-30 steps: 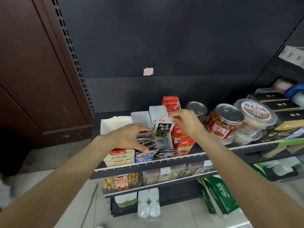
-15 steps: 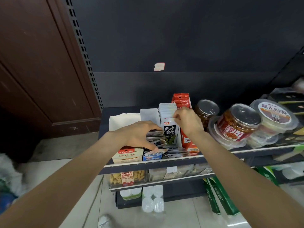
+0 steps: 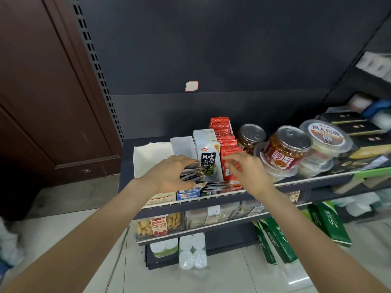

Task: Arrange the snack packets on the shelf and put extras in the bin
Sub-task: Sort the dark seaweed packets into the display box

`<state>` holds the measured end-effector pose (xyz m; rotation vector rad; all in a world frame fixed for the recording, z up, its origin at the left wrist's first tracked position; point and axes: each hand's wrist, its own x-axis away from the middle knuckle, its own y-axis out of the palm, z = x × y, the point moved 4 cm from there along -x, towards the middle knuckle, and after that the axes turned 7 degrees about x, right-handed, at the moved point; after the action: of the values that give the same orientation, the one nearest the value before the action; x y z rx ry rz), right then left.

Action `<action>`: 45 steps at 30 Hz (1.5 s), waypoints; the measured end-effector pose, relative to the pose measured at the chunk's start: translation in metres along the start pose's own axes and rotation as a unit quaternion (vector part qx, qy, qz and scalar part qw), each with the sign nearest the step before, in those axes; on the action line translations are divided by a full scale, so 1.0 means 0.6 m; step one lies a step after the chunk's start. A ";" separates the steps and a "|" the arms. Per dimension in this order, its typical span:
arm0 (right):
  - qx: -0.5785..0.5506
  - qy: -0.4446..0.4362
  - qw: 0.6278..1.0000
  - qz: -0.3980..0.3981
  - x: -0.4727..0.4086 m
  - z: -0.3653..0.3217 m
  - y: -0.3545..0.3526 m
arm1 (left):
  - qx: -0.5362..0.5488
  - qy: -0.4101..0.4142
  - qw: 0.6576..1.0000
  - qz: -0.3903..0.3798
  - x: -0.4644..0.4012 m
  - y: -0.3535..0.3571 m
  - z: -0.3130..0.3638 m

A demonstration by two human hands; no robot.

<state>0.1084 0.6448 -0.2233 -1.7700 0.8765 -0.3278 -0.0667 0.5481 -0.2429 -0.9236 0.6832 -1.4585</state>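
Mid-arranging: left hand (image 3: pixel 171 173) grips slumped dark foil seaweed packets (image 3: pixel 191 173); right hand (image 3: pixel 246 172) hovers slack, empty, beside them; next, stand them upright.

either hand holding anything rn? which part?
Left hand grips a fanned bunch of dark packets across their left ends, thumb below, fingers on top. Right hand holds nothing; its fingers hang loose in front of the red packets.

**Foil, tin and matt steel**

Glossy plastic-foil packets (image 3: pixel 208 159) sit beside the left fingers (image 3: pixel 186 160). Right of the right fingers (image 3: pixel 231 158), clear plastic jars (image 3: pixel 283 153) carry shiny metal lids. The shelf (image 3: pixel 211 203) looks like matt, dark painted metal; the door (image 3: pixel 42 92) looks like smooth brown wood.
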 end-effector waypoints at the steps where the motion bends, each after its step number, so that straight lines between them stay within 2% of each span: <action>1: -0.007 0.000 1.000 -0.023 0.008 -0.004 0.006 | -0.002 0.004 1.000 -0.001 0.002 0.000 0.001; 6: 0.022 0.019 0.987 -0.159 0.035 -0.014 0.039 | -0.012 0.021 0.999 -0.026 0.003 0.000 -0.006; 15: 0.061 0.052 0.977 -0.200 0.060 -0.016 0.073 | -0.008 0.029 0.999 -0.039 0.012 0.011 -0.009; 23: 0.137 0.050 0.986 -0.085 0.068 -0.022 0.064 | 0.004 0.016 0.999 -0.033 0.009 0.013 -0.011; 31: 0.044 0.045 0.995 -0.076 0.070 -0.010 0.045 | 0.040 0.008 0.999 -0.033 0.006 0.013 -0.012; 39: 0.004 0.085 0.992 0.090 0.067 -0.009 -0.018 | 0.079 0.004 0.996 -0.033 0.007 0.023 -0.024; 45: -0.064 0.104 0.984 0.131 0.068 -0.036 -0.060 | 0.095 0.010 0.993 0.064 0.012 0.004 0.004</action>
<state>0.1383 0.6065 -0.1904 -1.7310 1.2904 -0.2915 -0.0630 0.5408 -0.2424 -0.7063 0.5969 -1.3930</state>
